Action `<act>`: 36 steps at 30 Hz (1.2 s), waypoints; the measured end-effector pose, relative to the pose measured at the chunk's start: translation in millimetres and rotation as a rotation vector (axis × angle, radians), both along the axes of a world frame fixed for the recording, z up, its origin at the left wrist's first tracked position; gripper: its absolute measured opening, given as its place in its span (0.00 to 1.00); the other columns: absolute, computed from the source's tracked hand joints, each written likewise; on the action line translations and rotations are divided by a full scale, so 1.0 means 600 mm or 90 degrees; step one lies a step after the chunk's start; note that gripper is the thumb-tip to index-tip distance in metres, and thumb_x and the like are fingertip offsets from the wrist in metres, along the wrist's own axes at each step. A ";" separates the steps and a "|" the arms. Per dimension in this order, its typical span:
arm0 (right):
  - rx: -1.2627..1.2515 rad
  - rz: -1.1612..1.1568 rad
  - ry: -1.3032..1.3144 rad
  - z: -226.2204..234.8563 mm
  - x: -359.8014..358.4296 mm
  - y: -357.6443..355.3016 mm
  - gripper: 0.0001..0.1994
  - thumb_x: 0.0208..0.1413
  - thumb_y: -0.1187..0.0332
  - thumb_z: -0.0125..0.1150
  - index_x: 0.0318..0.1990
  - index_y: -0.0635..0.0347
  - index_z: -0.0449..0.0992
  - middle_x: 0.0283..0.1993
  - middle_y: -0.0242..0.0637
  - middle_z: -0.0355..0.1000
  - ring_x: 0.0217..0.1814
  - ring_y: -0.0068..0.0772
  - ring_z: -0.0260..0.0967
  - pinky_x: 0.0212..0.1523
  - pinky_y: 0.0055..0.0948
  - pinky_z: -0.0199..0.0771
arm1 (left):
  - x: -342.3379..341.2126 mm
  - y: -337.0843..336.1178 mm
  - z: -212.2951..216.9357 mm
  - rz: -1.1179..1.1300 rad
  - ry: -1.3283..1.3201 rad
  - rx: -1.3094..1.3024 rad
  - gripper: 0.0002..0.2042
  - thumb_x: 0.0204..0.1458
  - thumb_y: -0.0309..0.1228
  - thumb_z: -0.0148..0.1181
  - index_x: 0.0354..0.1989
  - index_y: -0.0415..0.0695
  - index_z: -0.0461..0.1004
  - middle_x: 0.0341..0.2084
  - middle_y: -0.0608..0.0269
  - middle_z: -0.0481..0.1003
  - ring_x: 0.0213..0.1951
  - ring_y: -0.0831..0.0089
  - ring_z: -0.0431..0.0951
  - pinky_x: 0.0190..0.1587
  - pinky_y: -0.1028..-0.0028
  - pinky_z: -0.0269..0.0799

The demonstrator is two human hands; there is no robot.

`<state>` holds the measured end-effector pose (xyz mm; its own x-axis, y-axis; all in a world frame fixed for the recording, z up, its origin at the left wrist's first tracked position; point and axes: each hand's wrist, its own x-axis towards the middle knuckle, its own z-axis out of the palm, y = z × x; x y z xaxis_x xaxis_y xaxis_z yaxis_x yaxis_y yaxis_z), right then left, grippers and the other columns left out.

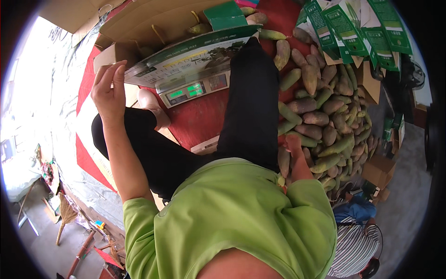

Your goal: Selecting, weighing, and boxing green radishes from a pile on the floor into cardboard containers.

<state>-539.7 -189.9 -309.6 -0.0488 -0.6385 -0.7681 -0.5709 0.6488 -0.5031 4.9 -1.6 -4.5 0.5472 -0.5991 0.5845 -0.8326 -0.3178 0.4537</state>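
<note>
My left hand [110, 90] is closed on the left edge of an open green-and-white carton [190, 60]. The carton rests on a digital scale [188, 94] with a lit green display, and a few long root vegetables, like green radishes, show inside it. My right hand [293, 144] is down at the near left side of a big heap of such green radishes [316, 118], some tinged brownish purple. Its fingers touch a green radish [305, 140]; whether they grip it is hard to make out.
Flattened green-and-white cartons [346, 28] are stacked at the far right. Small brown boxes [378, 171] stand right of the heap, near a person in a striped garment [355, 249]. A straw broom [66, 214] lies at the left. Red sheeting [193, 128] covers the ground between my legs.
</note>
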 end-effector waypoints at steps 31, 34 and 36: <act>-0.083 0.305 0.024 -0.189 -0.078 0.137 0.07 0.51 0.69 0.57 0.37 0.56 0.75 0.26 0.30 0.72 0.26 0.25 0.70 0.25 0.29 0.70 | 0.036 -0.017 -0.047 0.029 0.059 0.024 0.14 0.63 0.32 0.46 0.41 0.38 0.79 0.36 0.60 0.76 0.39 0.74 0.76 0.44 0.75 0.71; 0.066 0.026 0.001 -0.077 0.028 0.112 0.09 0.51 0.69 0.57 0.39 0.57 0.76 0.26 0.29 0.72 0.26 0.25 0.70 0.26 0.31 0.71 | 0.033 0.013 -0.031 0.074 0.046 0.027 0.14 0.63 0.32 0.46 0.41 0.38 0.79 0.36 0.60 0.76 0.39 0.74 0.76 0.44 0.75 0.71; -0.016 0.079 -0.023 -0.091 0.024 0.119 0.11 0.51 0.67 0.57 0.42 0.57 0.76 0.31 0.33 0.75 0.31 0.34 0.74 0.33 0.35 0.75 | 0.035 0.001 -0.038 0.048 0.079 -0.004 0.14 0.63 0.31 0.46 0.41 0.38 0.79 0.36 0.60 0.77 0.39 0.74 0.76 0.44 0.75 0.71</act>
<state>-525.5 -118.7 -364.3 0.0584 -0.6566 -0.7520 -0.6274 0.5618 -0.5392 25.8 -1.0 -27.4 0.6584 -0.5501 0.5137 -0.7441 -0.3733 0.5540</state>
